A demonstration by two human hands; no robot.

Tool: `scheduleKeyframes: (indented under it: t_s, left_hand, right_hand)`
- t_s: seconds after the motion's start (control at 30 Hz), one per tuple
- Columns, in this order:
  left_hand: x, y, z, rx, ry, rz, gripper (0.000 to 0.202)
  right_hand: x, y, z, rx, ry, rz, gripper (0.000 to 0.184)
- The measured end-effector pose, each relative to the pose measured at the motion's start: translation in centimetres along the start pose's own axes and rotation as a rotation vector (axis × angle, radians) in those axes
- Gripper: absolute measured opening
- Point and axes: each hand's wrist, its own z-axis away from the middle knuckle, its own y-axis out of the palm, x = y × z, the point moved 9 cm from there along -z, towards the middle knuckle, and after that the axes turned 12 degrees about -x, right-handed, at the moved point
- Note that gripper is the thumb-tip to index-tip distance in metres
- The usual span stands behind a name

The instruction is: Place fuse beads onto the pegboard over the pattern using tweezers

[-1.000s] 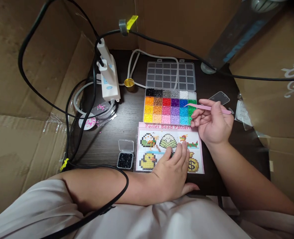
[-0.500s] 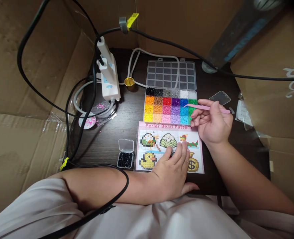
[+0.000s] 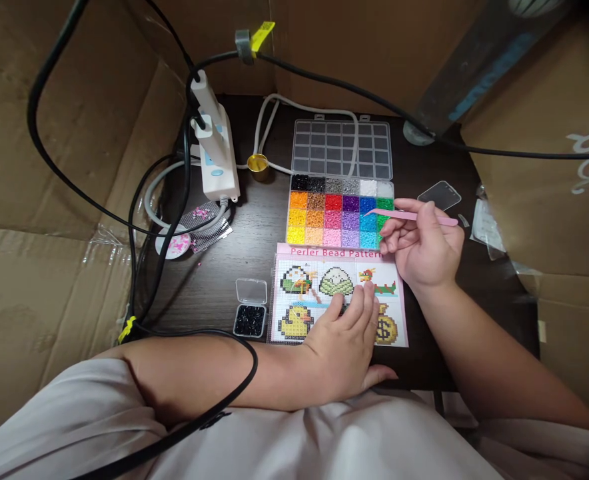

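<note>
Firstly, right hand (image 3: 427, 252): its grip is closed around the tweezers (image 3: 414, 215), which are held between thumb and fingers.
Tweezers: pink, nearly level, with the bent tip above the blue beads (image 3: 368, 223); whether the tip touches them, I cannot tell.
Box (image 3: 342, 220): it lies on the counter (image 3: 244, 260), with beads of many colours sorted in its compartments; the lower fingers of the right hand are at its right edge.
Lid (image 3: 334, 148): clear, folded back behind the box; a white cable (image 3: 357, 137) shows across it.
Left hand (image 3: 347, 333): palm down and unclosed, resting flat on the sheet (image 3: 337, 283), the thumb beyond its near edge.
Sheet: on the person's side of the box, printed with pictures, among them a duck and a money bag, and partly covered by the left hand.
Tub (image 3: 251, 305): just left of the sheet, its cover raised, with black beads inside.
Cup (image 3: 259, 173): golden, left of the lid, beside the white cable.
Power strip (image 3: 226, 187): farther left, carrying two white plugs (image 3: 209, 140).
Clear plate (image 3: 439, 195): on the counter, right of the box.
</note>
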Motion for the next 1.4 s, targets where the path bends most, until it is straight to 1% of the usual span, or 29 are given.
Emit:
scheduleKeyframes:
  t_s: [0.43, 0.97, 1.2, 1.4]
  left_hand:
    - [0.09, -0.04, 0.01, -0.010, 0.000, 0.005, 0.093]
    - [0.12, -0.11, -0.07, -0.017, 0.001, 0.028, 0.091]
    - [0.26, -0.14, -0.12, -0.029, -0.007, 0.047, 0.089]
    - [0.39, -0.05, -0.37, -0.015, -0.015, 0.062, 0.084]
  right_hand:
    - [-0.10, -0.13, -0.07, 0.001, -0.007, 0.013, 0.031]
    - [0.02, 0.14, -0.03, 0.043, -0.046, 0.020, 0.032]
    - [-0.11, 0.05, -0.01, 0.019, -0.010, 0.012, 0.030]
    - [-0.23, 0.05, -0.05, 0.014, 0.007, 0.003, 0.034]
